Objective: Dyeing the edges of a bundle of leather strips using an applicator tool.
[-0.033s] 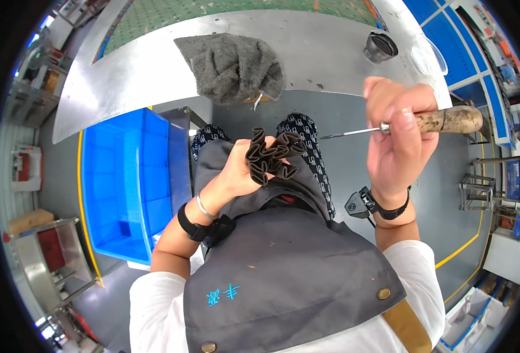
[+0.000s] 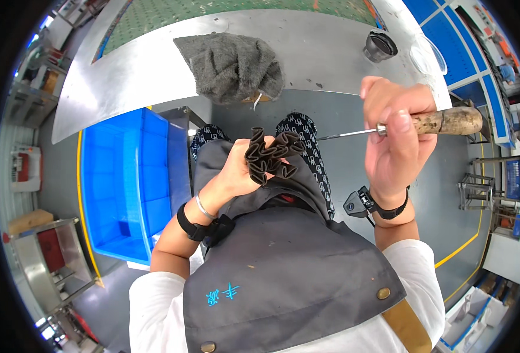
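My left hand, in front of my apron, is closed around a dark brown, thin-walled piece with wavy, pleated edges. Its kind is not clear, and its lower part is hidden by my fingers and the apron. Off to the right, my right hand grips an awl-like tool with a worn wooden handle and a thin metal shaft. The shaft points left toward the pleated piece, its tip apart from it, over my patterned trouser leg.
A metal worktable lies ahead, carrying a crumpled grey cloth at its near edge and a small black cup at the right. A green mat covers its far part. At my left stands a large blue bin.
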Motion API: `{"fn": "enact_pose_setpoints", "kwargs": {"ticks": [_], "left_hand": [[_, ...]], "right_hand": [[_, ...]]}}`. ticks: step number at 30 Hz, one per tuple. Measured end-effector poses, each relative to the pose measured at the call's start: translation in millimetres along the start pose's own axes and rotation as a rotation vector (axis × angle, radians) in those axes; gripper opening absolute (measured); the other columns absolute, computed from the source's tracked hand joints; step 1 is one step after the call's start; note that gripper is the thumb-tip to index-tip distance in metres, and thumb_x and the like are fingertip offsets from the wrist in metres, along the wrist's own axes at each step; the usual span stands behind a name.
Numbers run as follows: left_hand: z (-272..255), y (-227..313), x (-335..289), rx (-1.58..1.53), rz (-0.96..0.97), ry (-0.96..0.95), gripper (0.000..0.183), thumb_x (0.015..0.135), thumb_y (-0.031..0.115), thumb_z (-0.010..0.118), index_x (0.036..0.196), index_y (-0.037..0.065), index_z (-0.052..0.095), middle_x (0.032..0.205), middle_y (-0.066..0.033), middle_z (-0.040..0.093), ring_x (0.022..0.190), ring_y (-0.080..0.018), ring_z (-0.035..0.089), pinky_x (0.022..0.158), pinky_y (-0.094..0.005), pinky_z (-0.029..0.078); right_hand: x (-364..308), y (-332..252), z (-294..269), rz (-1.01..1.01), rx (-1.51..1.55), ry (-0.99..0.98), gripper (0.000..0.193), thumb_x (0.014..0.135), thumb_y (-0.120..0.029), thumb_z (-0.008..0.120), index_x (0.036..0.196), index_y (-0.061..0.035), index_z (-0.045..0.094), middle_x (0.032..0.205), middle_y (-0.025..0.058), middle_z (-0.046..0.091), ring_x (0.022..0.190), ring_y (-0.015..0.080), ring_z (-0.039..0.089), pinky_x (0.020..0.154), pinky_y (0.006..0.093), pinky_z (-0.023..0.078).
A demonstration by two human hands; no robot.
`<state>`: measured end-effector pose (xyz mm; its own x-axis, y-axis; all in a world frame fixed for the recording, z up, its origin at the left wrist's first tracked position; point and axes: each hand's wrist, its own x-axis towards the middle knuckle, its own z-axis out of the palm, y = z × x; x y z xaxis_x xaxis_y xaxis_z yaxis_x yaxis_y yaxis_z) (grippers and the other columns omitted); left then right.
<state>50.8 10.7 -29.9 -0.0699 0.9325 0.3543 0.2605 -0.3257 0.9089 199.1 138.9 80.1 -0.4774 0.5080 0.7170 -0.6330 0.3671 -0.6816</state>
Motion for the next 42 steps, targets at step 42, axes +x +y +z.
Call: {"fn": "enact_pose_setpoints", "kwargs": {"ticks": [42], "left_hand": [[5.8,3.8,2.2,-0.058,0.044,0.018,0.019,0.067,0.013,0.068,0.070,-0.001,0.056,0.062,-0.0061,0.057,0.054,-0.0182,0.055,0.051,-0.0264,0.041]], "right_hand": [[6.5,5.4,13.1,-0.040,-0.028,-0.097,0.013,0.075,0.003,0.057,0.073,-0.0032,0.046,0.062,0.0000,0.045,0.051,0.0067,0.035,0.044,0.0211,0.027]]}}
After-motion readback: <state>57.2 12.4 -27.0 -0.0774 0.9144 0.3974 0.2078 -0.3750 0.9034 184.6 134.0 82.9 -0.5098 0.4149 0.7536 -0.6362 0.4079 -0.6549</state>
